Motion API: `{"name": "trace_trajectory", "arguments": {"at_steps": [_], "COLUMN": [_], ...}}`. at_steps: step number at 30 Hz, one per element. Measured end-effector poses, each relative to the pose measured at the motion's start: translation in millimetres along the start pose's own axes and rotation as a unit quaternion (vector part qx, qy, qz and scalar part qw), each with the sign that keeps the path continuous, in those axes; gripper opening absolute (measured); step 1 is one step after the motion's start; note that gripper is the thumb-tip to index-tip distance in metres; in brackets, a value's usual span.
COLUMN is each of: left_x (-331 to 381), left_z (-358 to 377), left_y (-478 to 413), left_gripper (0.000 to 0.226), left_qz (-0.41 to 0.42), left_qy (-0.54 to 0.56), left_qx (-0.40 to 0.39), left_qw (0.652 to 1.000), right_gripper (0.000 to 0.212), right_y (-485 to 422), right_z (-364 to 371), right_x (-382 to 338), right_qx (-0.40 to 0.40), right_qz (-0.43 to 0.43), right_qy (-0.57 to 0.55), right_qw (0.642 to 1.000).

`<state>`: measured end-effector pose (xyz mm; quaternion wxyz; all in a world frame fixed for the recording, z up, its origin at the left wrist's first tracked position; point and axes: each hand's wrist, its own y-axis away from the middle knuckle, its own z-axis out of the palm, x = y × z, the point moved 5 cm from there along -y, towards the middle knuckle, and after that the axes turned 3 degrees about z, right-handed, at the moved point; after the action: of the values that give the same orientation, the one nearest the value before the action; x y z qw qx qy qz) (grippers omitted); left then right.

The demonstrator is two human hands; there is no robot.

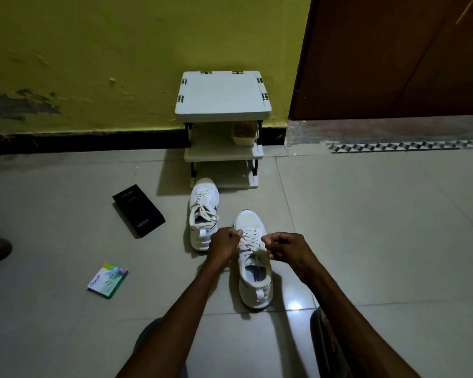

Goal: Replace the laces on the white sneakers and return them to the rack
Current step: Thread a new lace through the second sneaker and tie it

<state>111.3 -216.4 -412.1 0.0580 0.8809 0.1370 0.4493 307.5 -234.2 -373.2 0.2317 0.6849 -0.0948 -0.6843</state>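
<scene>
1. Standing on the floor, the near sneaker is flanked by both hands.
2. Its lace is pinched by the left hand and the right hand, held apart.
3. The other sneaker is set beside the rack.

A black phone box lies flat on the grey floor tiles, left of the left hand and a bit further off. A small white and green Odonil packet lies on the floor too, left of that hand and nearer the person. Far ahead of both hands is a yellow-green wall with a black strip along its bottom. A cream tub with something brown in it sits up ahead. Ahead and past the right hand is a brown wooden door.
</scene>
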Motion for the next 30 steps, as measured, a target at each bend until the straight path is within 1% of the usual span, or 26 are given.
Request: {"name": "trace_trajectory", "arguments": {"at_steps": [2,4,6,8,10,12,13,15,16,17,19,23,24,25,26,28,30], "left_x": [2.5,2.9,1.6,-2.6,-7.9,-10.0,-9.0,-4.6,-2.5,-1.8,-0.6,-4.7,-4.8,-5.4,-6.1,-8.2,-9.5], "left_z": [0.4,1.4,2.1,3.3,4.2,4.7,5.0,4.9,5.0,6.1,6.9,2.7,1.7,1.6,1.8,2.5,2.9], "left_y": [1.0,1.6,2.2,1.9,0.7,1.1,1.8,2.4,2.0,1.1,0.1,-0.4,0.1,0.2,0.0,0.0,-0.7], "left_gripper": [0.036,0.04,0.043,0.04,0.031,0.017,0.012,0.005,0.006,0.008,0.007,0.009,0.009,0.009,0.01,0.011,0.009], "left_qz": [0.005,0.009,0.012,0.013,0.017,0.025,0.029,0.041,0.044,0.044,0.048,0.071,0.078,0.083,0.085,0.082,0.079], "left_qy": [0.016,0.023,0.016,0.023,0.039,0.066,0.079,0.097,0.106,0.113,0.119,0.108,0.101,0.097,0.094,0.09,0.084], "left_qx": [0.001,0.007,0.009,0.005,0.001,-0.004,-0.008,-0.02,-0.029,-0.038,-0.049,-0.02,-0.016,-0.014,-0.014,-0.016,-0.018], "left_qw": [1.0,1.0,1.0,1.0,0.999,0.998,0.996,0.994,0.993,0.992,0.99,0.991,0.992,0.992,0.992,0.992,0.993], "right_gripper": [0.013,0.01,0.009,0.015,0.022,0.04,0.049,0.063,0.067,0.069,0.061,0.024,0.018,0.016,0.017,0.019,0.017], "right_y": [-2.3,-4.8,-7.0,-7.6,-6.8,-3.9,-1.4,4.6,7.7,9.5,12.1,10.3,9.6,7.8,5.1,-2.1,-4.7], "right_z": [7.1,13.0,14.0,10.1,5.1,5.4,8.4,18.7,25.3,31.6,39.7,38.4,36.3,34.2,32.0,27.6,25.0], "right_x": [2.4,4.0,4.7,6.1,2.8,-3.8,-6.5,-10.5,-11.2,-10.4,-8.8,-13.2,-15.7,-16.8,-16.4,-10.1,-6.0], "right_qx": [0.003,0.022,0.058,0.098,0.132,0.128,0.115,0.096,0.094,0.096,0.105,0.111,0.108,0.104,0.098,0.078,0.06], "right_qz": [0.011,0.013,0.007,0.01,-0.003,-0.012,0.0,0.015,0.007,-0.008,-0.03,-0.036,-0.031,-0.02,-0.007,0.04,0.079], "right_qy": [-0.017,0.004,0.037,0.065,0.152,0.279,0.352,0.5,0.551,0.584,0.612,0.625,0.625,0.617,0.603,0.548,0.484], "right_qw": [1.0,1.0,0.998,0.993,0.98,0.952,0.929,0.861,0.829,0.806,0.783,0.772,0.773,0.78,0.792,0.832,0.87]}}
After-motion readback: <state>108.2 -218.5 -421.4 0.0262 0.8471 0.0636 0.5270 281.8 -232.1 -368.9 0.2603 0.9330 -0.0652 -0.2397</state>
